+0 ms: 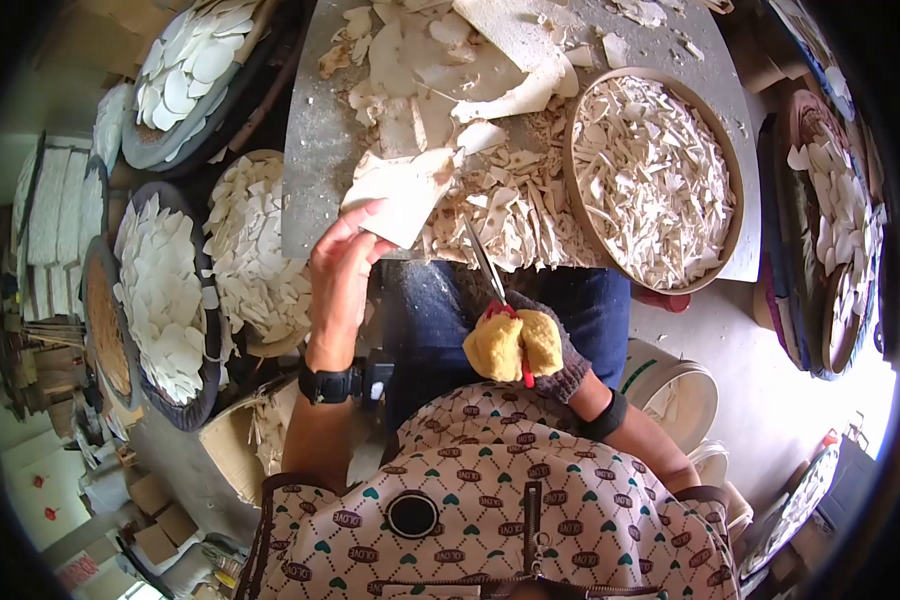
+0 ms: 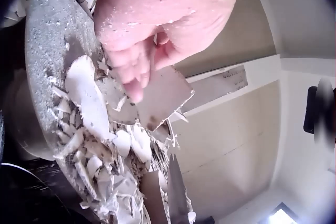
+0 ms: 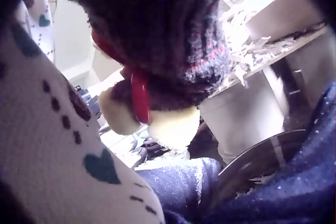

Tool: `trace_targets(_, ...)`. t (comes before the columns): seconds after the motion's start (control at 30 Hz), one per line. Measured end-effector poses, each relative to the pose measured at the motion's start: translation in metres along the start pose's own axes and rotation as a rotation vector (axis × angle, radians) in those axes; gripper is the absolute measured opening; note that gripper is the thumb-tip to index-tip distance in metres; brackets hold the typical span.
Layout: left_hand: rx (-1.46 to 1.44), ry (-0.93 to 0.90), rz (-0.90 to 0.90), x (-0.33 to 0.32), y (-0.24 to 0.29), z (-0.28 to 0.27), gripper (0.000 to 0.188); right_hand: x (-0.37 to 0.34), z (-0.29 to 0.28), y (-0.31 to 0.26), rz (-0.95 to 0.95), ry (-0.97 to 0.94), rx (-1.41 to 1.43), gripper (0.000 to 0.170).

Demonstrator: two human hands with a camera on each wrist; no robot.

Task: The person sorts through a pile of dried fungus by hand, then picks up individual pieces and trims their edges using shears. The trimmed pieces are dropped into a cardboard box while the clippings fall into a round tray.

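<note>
My bare left hand (image 1: 341,272) pinches a flat, off-white sheet-like piece (image 1: 402,196) between thumb and fingers, above the table's near edge. In the left wrist view, the piece (image 2: 164,97) has a straight cut side and a brownish spot. My right hand (image 1: 562,362), in a dark knitted glove with yellow coverings on the fingers, grips red-handled scissors. The scissor blades (image 1: 485,258) point up toward the table, to the right of the piece and apart from it. A red handle loop (image 3: 140,97) shows beneath the glove (image 3: 163,40) in the right wrist view.
Cut scraps (image 1: 530,215) heap along the near edge of the grey table (image 1: 315,140). A round shallow tray (image 1: 736,190) full of chips stands at the right. Larger pieces (image 1: 420,70) lie farther back. Trays of white slices (image 1: 160,295) stand at the left, a white bucket (image 1: 695,390) at lower right.
</note>
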State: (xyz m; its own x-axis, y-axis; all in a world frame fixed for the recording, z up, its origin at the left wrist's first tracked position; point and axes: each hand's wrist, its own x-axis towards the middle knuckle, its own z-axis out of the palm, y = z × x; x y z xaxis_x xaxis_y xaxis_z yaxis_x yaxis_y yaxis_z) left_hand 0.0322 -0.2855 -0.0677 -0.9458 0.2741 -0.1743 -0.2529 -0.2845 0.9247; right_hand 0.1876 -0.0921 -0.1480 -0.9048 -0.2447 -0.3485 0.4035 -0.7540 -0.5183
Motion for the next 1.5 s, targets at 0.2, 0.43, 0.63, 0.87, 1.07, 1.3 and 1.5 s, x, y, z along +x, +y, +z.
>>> trace_targets(0.2,0.081,0.239,0.2,-0.006,-0.034,0.015,0.047,0.026,0.002,0.009,0.202,-0.186,0.825,0.027)
trace_targets(0.43,0.071,0.172,0.069,-0.013,-0.043,0.034,0.053,0.037,0.012,0.002,-0.065,-0.119,-0.265,0.024)
trace_targets(0.63,0.115,0.135,0.003,0.0,-0.043,0.027,0.043,0.03,0.024,-0.016,-0.117,-0.146,-0.267,0.021)
trace_targets(0.87,0.129,0.115,-0.093,0.015,-0.037,0.031,0.043,0.036,0.011,-0.006,-0.207,-0.088,-0.389,0.026)
trace_targets(1.07,0.129,0.118,-0.153,0.015,-0.042,0.028,0.043,0.035,0.014,-0.01,-0.064,-0.04,-0.172,0.03)
trace_targets(1.3,0.113,0.047,-0.177,0.012,-0.036,0.028,0.043,0.045,0.001,0.015,-0.078,-0.262,0.58,0.022)
trace_targets(1.5,0.206,0.013,-0.181,0.003,-0.034,0.024,0.04,0.039,0.005,0.003,-0.053,-0.224,0.333,0.024)
